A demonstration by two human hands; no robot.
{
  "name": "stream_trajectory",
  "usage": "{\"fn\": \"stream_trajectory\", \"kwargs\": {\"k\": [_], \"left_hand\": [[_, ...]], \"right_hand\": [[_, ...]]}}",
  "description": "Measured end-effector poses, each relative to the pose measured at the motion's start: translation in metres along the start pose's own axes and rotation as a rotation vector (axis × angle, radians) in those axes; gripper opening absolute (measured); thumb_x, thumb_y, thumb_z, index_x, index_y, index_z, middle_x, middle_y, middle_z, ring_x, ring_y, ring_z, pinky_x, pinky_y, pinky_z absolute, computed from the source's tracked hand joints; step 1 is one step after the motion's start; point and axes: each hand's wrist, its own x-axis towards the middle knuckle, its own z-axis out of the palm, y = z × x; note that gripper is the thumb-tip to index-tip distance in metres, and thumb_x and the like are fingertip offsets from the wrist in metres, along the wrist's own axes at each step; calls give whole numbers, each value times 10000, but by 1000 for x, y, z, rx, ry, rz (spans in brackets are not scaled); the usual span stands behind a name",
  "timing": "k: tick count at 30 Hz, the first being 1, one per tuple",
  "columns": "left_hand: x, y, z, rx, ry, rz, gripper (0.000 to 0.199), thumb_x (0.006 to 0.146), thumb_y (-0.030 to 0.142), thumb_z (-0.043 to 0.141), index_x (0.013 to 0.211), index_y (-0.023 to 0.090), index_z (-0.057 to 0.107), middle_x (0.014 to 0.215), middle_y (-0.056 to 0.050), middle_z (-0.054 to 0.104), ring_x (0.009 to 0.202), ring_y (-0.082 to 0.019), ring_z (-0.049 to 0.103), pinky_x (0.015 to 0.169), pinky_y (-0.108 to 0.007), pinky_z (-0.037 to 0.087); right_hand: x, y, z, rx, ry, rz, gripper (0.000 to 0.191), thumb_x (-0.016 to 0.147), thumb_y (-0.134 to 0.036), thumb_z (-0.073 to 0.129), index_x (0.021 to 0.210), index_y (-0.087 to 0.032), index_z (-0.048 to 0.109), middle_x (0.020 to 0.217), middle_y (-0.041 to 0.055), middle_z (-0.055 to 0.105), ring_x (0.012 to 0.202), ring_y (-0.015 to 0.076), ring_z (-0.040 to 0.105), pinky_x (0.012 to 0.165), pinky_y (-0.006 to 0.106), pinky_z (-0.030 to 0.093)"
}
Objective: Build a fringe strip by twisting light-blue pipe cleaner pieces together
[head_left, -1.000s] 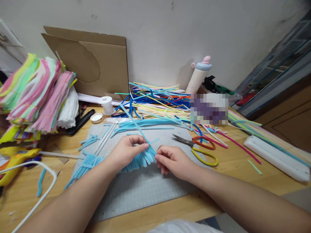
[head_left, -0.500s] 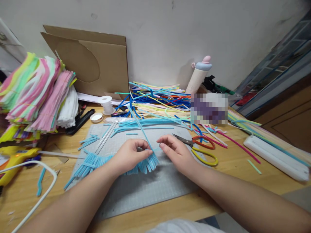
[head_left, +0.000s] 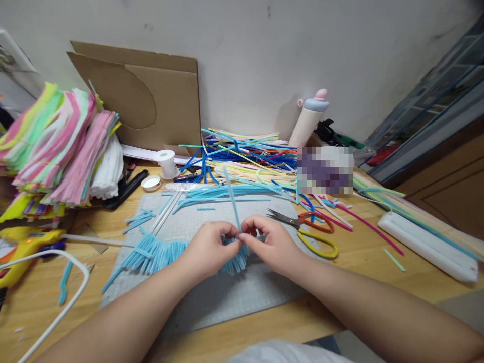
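Over a grey cutting mat [head_left: 212, 312], my left hand [head_left: 212, 247] and my right hand [head_left: 270, 242] meet with pinched fingertips. A light blue pipe cleaner [head_left: 232, 199] rises from between them, blurred at its upper end. Both hands are closed on it near its lower part. Beneath and beside my left hand lies a fringe of short blue pipe cleaner pieces [head_left: 162, 256], set side by side in a row; its middle is hidden by my left hand. Right of my right hand rest scissors [head_left: 317, 244] with one orange and one yellow handle, blades spread.
Long blue pipe cleaners [head_left: 227, 191] lie across the mat's back edge, with a multicoloured heap [head_left: 249, 154] behind. At left are a yellow glue gun [head_left: 28, 247] with a white cable and bundled pipe cleaners [head_left: 56, 146]. A bottle [head_left: 308, 121] and white power strip [head_left: 427, 244] stand right.
My right hand has moved left to meet my left fingertips. The blue pipe cleaner has swung from a leftward lean to nearly upright.
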Motion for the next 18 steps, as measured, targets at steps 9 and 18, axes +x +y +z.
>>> {"fn": "stream_trajectory", "kwargs": {"k": [9,18], "left_hand": [[1,0,-9,-109,9,-40,110,721,279,610,747,186,663,749,-19,684,721,-173,596,645,-253,424],[1,-2,-11,-137,-16,-77,158,743,313,599,736,180,684,709,-22,679,657,-164,573,607,-255,411]], "right_hand": [[0,3,-8,48,-73,132,97,811,-251,549,775,-166,581,707,-12,566,634,109,488,563,218,361],[-1,12,1,269,-83,273,192,768,-327,599,869,-166,578,731,-7,570,587,99,494,531,215,388]]}}
